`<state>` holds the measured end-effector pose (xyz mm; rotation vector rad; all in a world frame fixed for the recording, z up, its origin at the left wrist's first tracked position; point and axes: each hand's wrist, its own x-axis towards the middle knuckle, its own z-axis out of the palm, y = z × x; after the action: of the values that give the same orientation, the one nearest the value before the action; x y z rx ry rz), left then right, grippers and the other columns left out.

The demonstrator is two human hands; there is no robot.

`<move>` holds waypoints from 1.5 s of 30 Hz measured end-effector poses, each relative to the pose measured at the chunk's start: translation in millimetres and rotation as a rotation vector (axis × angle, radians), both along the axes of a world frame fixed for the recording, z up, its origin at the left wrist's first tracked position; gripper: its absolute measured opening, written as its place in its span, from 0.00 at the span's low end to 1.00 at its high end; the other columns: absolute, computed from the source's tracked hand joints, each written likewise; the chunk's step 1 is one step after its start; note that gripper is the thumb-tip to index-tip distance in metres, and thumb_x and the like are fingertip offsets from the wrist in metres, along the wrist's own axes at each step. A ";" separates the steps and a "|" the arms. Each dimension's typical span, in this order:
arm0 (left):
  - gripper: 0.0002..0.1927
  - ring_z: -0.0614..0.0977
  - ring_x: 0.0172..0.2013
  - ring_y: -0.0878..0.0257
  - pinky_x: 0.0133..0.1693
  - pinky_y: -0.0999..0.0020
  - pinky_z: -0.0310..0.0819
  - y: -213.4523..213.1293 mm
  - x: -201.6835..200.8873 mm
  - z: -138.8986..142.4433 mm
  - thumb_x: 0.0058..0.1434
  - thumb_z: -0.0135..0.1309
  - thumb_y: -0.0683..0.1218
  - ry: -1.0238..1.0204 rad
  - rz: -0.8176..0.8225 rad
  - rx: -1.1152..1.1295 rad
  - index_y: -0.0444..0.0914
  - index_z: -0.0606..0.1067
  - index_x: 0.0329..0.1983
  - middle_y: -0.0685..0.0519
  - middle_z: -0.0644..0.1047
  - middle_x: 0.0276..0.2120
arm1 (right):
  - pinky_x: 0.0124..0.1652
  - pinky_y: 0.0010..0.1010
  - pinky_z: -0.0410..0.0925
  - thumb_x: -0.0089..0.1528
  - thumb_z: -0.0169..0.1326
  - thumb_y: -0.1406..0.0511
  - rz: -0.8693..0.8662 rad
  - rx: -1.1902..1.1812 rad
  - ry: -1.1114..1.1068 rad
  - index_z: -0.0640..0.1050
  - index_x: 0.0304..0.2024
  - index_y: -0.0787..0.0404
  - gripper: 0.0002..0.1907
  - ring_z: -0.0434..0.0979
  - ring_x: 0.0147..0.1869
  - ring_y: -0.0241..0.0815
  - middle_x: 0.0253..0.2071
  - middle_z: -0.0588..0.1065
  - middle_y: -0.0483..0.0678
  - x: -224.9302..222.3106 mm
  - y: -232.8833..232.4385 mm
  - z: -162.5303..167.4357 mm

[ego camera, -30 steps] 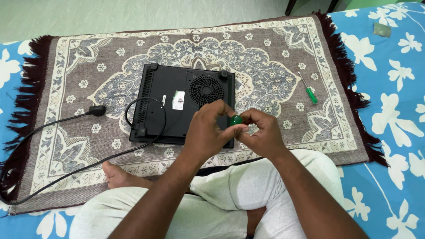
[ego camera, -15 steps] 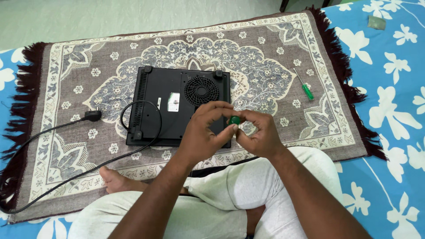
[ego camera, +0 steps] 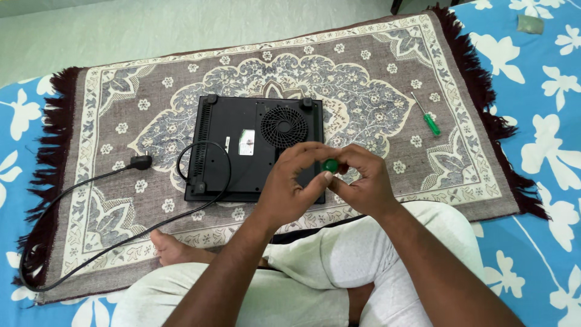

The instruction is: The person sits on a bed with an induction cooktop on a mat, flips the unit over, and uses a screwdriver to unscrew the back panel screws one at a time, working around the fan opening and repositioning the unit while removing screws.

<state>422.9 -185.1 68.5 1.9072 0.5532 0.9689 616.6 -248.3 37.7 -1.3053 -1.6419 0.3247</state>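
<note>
- Small green rounded plastic piece [ego camera: 330, 165], probably a screwdriver handle end, pinched between both hands just over the near right corner of the flat black plastic cooktop lying upside down [ego camera: 242, 151].
- Left hand [ego camera: 296, 184] curled shut round it from the left, thumb pressed up by the green bit; right hand [ego camera: 363, 181] closed on it from the right, fingers bunched.
- Looked light and stiff, smooth enough to slip, so best gripped with fingertips right round the rounded end.
- Mostly hidden by fingers; couldn't tell if a shaft was attached.
- Cooktop showed a round fan grille and a pale label, black power cord [ego camera: 121, 236] looping off its left side.
- Thin green-handled screwdriver [ego camera: 426, 116] lay well right of the cooktop, on the patterned grey woven rug [ego camera: 375, 72].
</note>
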 end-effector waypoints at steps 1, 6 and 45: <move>0.20 0.78 0.60 0.54 0.63 0.57 0.67 -0.4 0.0 -0.6 0.61 0.59 0.44 0.002 -0.002 0.005 0.43 0.79 0.58 0.50 0.78 0.56 | 0.39 0.29 0.72 0.58 0.67 0.65 0.012 -0.019 -0.005 0.80 0.40 0.65 0.12 0.77 0.38 0.35 0.37 0.78 0.48 -0.5 -0.2 1.0; 0.17 0.79 0.60 0.55 0.63 0.57 0.68 0.0 1.2 -2.8 0.60 0.62 0.44 -0.004 0.001 -0.008 0.43 0.81 0.53 0.49 0.79 0.56 | 0.41 0.27 0.72 0.58 0.63 0.68 0.049 0.006 -0.015 0.80 0.42 0.67 0.12 0.80 0.41 0.36 0.39 0.79 0.49 -2.4 -1.2 3.2; 0.16 0.87 0.39 0.60 0.41 0.65 0.79 17.7 21.7 -22.3 0.63 0.61 0.45 0.005 0.204 -0.019 0.42 0.80 0.55 0.47 0.84 0.40 | 0.32 0.33 0.72 0.66 0.59 0.62 -0.069 0.060 -0.140 0.83 0.44 0.62 0.10 0.81 0.30 0.43 0.31 0.79 0.53 -11.3 25.8 -15.7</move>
<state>444.6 -167.5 46.1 1.8625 0.7692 1.0838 605.3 -222.5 22.0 -1.3610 -1.7053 0.1443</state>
